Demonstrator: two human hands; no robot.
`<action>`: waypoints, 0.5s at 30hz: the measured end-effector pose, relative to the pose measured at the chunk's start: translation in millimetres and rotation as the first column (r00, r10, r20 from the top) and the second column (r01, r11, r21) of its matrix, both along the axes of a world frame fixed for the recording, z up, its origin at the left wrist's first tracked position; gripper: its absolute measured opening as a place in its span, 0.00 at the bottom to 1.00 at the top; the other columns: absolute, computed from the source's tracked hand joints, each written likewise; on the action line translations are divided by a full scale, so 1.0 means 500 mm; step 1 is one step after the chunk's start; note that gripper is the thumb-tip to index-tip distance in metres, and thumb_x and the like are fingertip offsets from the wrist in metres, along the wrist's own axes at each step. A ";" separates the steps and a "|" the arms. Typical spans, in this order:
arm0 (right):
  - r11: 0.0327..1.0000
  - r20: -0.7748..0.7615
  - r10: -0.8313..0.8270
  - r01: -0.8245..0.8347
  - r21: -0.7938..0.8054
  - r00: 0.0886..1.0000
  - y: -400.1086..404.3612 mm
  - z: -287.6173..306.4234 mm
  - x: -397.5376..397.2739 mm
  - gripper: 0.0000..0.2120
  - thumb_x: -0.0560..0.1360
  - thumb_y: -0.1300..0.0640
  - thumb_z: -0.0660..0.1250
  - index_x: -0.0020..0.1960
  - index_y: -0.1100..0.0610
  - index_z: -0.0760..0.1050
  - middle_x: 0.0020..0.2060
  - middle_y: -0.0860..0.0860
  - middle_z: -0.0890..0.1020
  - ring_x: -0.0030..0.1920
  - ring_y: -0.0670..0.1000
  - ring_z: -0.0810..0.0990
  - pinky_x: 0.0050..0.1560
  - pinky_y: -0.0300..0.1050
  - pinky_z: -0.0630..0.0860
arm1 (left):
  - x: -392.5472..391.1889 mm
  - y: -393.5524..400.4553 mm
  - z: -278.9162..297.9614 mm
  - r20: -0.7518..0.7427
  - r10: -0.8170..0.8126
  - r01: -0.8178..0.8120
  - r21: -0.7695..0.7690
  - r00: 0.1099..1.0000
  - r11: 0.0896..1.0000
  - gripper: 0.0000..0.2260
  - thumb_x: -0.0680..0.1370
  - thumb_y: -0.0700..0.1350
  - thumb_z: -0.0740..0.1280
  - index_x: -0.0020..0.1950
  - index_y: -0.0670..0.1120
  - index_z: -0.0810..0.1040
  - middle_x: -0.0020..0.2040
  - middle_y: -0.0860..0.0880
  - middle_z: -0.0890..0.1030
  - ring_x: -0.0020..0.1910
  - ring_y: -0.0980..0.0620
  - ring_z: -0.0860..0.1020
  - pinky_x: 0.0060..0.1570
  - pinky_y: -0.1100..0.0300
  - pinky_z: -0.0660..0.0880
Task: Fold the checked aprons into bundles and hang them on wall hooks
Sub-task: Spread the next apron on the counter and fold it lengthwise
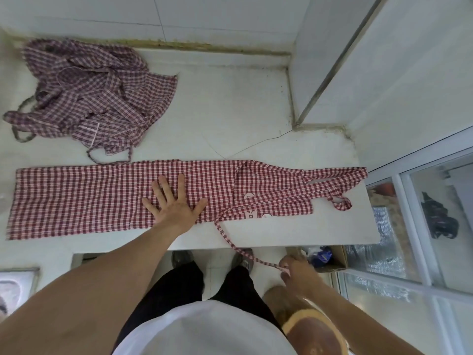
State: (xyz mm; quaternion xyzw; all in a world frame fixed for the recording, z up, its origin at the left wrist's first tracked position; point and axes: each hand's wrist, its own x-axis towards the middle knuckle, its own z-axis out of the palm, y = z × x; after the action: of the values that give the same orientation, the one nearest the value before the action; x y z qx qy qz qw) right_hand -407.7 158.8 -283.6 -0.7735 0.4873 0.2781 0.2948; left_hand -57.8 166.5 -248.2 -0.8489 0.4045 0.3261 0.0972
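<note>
The apron (102,198) along the near edge of the tabletop (230,111) was checked in bright red and white, with small pink-white patches near its bib. The crumpled apron (94,96) at the far left corner was a duller maroon-and-white check. The tabletop was off-white. The trousers (179,290) were black, the shirt (204,334) white, the cardboard box (335,260) brown.

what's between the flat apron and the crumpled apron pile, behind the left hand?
Head view: mostly bare white counter between folded apron and crumpled pile; only the pile's loose ties reach across.
</note>
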 end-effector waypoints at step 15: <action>0.975 0.646 -0.050 0.178 -0.135 0.762 -0.112 0.149 0.316 0.05 0.78 0.59 0.66 0.52 0.55 0.79 0.48 0.48 0.80 0.50 0.48 0.77 0.53 0.43 0.75 | -0.031 0.018 0.005 -0.021 -0.035 0.035 -0.028 0.999 0.999 0.38 0.78 0.71 0.42 0.75 0.54 0.24 0.75 0.39 0.25 0.74 0.37 0.27 0.70 0.31 0.35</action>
State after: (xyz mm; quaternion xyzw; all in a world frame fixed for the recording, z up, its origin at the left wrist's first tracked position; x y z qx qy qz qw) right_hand -249.4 102.7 -209.1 -0.8149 0.4282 -0.0669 0.3849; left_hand -73.6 175.6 -245.7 -0.8394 0.4248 0.3278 0.0866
